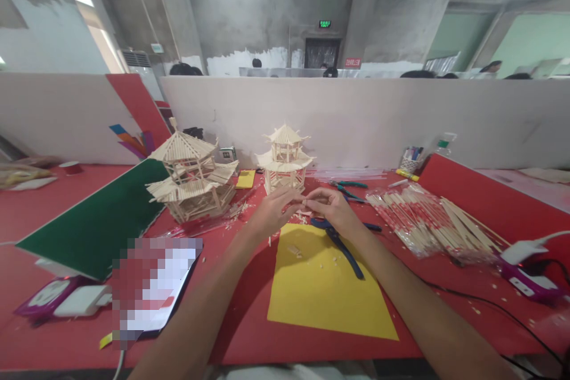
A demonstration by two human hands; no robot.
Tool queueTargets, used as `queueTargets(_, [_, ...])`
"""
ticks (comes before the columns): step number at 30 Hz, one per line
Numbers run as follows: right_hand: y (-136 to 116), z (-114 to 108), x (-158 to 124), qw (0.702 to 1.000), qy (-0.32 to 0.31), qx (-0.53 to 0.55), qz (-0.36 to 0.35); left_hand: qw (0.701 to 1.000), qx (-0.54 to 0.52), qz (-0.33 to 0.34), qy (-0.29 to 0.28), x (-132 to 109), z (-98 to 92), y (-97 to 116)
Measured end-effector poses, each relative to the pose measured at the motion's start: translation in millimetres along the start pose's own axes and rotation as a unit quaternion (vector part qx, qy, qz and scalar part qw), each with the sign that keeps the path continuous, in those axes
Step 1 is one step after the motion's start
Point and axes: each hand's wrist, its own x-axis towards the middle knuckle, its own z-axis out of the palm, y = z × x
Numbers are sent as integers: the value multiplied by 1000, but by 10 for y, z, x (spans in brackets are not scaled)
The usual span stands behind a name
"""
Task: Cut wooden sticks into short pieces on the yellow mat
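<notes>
I see the small wooden pagoda [285, 157] standing upright near the far edge of the red table [240, 335]. Just before it, the left hand [281, 206] and the right hand [330, 204] meet, their fingertips close together; I cannot tell whether something is clamped there. A yellow sheet [323, 309], with blue pliers [344, 250] partly on it, extends toward the near edge. A larger pagoda [191, 169] stands leftward; bagged sticks [416, 219] lie toward the right edge.
</notes>
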Motion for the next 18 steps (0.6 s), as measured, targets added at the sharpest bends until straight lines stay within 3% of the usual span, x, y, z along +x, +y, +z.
queueTargets(18, [-98, 69, -47, 999, 18, -28, -5, 998, -53, -38, 5, 33, -32, 8])
